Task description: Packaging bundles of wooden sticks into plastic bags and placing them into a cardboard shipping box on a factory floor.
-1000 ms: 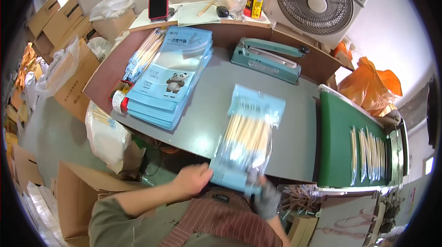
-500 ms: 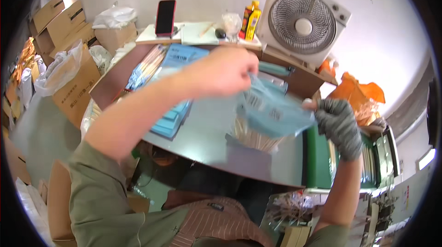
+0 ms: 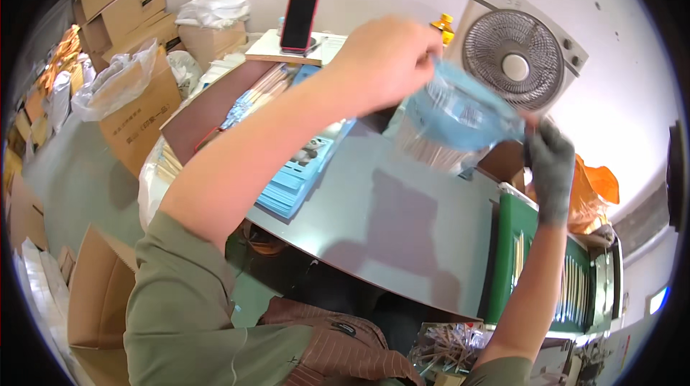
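A blue, partly see-through plastic bag point(image 3: 463, 109) hangs in the air above the far side of the grey table point(image 3: 345, 217). Thin pale sticks point(image 3: 429, 152) fill its lower part, blurred by motion. My bare left hand point(image 3: 395, 62) is closed on the bag's upper left corner. At the opposite corner, my right hand point(image 3: 550, 167), in a grey glove with bare fingertips, pinches the edge. A stack of flat blue bags point(image 3: 287, 188) with a panda print lies below my left forearm. Behind it rests a bundle of pale sticks with blue-and-white ends point(image 3: 251, 102).
On the right stands a green tray point(image 3: 509, 242) holding rows of sticks. A box fan point(image 3: 514, 66) leans at the back, near an orange bag point(image 3: 595, 192). A phone point(image 3: 299, 21) stands upright on a white shelf. Cardboard boxes point(image 3: 136, 123) crowd the left.
Both hands have lifted the blue bag up and away from me, off the table top. Its shadow now lies apart on the table. The view has shifted somewhat.
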`<state>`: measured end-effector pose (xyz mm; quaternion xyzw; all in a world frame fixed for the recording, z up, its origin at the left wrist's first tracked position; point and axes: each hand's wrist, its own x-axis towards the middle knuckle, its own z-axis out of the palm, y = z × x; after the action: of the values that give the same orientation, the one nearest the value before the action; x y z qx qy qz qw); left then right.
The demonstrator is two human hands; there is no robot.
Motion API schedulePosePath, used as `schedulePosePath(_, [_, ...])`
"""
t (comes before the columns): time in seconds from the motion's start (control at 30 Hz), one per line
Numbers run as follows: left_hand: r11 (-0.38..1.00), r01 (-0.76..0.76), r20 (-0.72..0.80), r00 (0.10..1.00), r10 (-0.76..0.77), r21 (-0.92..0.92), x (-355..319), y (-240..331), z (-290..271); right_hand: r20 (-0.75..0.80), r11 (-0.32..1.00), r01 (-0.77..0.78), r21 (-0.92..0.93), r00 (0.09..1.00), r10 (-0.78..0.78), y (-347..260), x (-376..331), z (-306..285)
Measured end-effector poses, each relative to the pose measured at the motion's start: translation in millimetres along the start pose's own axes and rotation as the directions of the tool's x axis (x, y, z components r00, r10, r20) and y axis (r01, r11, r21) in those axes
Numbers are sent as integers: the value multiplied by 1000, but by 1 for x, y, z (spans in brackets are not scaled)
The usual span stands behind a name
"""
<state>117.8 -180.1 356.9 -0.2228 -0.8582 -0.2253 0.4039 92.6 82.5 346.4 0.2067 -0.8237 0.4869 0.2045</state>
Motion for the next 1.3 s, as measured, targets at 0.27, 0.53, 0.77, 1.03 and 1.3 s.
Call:
schedulePosePath(0.27, [981, 174, 640, 745, -189, 88, -216, -13, 74, 566, 944, 92, -316, 817, 110, 144, -171, 85])
schedulePosePath(0.53, [811, 561, 193, 825, -532, -162, -261, -35, 24, 456, 961, -90, -261, 866, 205, 112, -229, 97])
schedulePosePath(0.77, [537, 538, -649, -26, -760, -650, -300, -132, -42, 214, 932, -339, -129, 908, 360, 145, -259, 94])
schedulePosePath(1.03, [-353, 853, -666, -521, -534, -385, -491, -356, -46, 371, 942, -235, -240, 874, 312, 212, -268, 59])
schedulePosePath(1.3, [-499, 779, -500, -626, -598, -379, -455, -398, -51, 189, 566, -823, -52, 548, 815, 145, -230, 89])
